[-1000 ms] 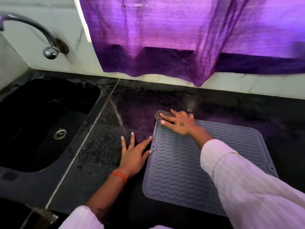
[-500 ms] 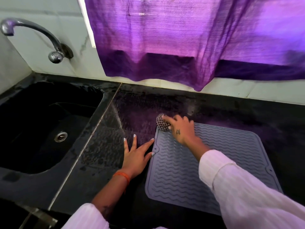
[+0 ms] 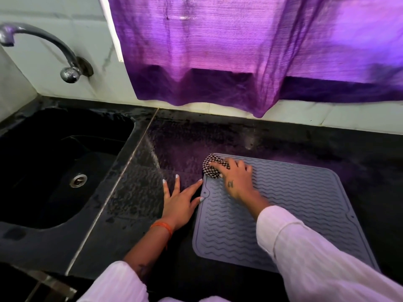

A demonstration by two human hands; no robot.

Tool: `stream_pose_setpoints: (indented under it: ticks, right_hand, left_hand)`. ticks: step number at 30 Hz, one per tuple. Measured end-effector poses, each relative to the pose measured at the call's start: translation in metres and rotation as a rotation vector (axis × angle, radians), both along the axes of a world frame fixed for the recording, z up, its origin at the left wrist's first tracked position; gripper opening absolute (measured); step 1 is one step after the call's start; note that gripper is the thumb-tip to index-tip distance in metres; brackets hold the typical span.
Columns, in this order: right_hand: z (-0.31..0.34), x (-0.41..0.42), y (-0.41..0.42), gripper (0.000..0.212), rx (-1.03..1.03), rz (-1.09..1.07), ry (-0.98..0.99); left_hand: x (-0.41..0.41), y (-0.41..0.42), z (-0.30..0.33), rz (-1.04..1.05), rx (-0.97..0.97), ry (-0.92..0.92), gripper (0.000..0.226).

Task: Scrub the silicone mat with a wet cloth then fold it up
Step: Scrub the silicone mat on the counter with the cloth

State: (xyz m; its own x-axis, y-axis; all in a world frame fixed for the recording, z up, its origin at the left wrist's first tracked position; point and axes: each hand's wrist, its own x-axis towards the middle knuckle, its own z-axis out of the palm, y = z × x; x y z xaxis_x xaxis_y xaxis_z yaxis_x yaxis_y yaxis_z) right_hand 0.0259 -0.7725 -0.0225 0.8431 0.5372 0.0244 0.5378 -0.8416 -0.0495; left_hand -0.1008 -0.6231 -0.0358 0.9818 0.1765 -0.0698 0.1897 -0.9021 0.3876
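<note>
A grey silicone mat (image 3: 294,199) with wavy ridges lies flat on the black counter. My right hand (image 3: 236,178) grips a bunched black-and-white checked cloth (image 3: 212,167) and holds it down on the mat's far left corner. My left hand (image 3: 180,202) lies flat on the counter with fingers spread, its thumb tip touching the mat's left edge. My right sleeve hides part of the mat's near side.
A black sink (image 3: 50,171) with a metal drain is set into the counter (image 3: 130,203) at the left, under a metal tap (image 3: 54,51). A purple curtain (image 3: 239,51) hangs over the tiled wall behind the mat.
My right hand has stayed at the mat's far left corner, bunching the cloth into a tighter wad under the fingers. My left hand has held its place beside the mat.
</note>
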Motion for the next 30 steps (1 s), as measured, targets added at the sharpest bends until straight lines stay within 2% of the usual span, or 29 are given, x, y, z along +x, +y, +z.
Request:
stream_pose_setpoints:
  ticks: [3,5,7,11,16,21,27,30]
  right_hand:
    - [0.019,0.019,0.000,0.048,0.032,0.059,0.191]
    - [0.025,0.024,-0.004,0.048,0.104,0.079,0.243]
    - [0.018,0.006,-0.008,0.051,0.146,0.044,0.190]
    - [-0.005,-0.033,-0.010,0.062,0.059,0.029,-0.036]
    - [0.014,-0.016,-0.012,0.054,0.092,0.062,0.141]
    - [-0.005,-0.057,-0.019,0.065,0.080,0.032,-0.038]
    - [0.012,-0.047,-0.019,0.056,0.142,0.025,0.137]
    - [-0.001,-0.083,-0.028,0.063,0.208,-0.008,0.065]
  left_hand:
    - [0.000,0.000,0.001,-0.006,-0.014,0.011,0.055]
    - [0.000,-0.001,0.000,0.002,-0.028,0.008,0.055]
    - [-0.001,-0.001,-0.001,0.008,-0.033,0.005,0.056]
    - [0.000,0.000,-0.002,0.009,-0.012,0.003,0.057]
    - [0.000,-0.003,-0.001,0.018,-0.011,0.003,0.057]
    - [-0.002,-0.005,-0.002,0.019,0.019,-0.013,0.056]
    - [-0.005,-0.004,0.001,0.115,0.199,-0.002,0.071]
    - [-0.005,-0.003,0.001,0.148,0.272,-0.019,0.075]
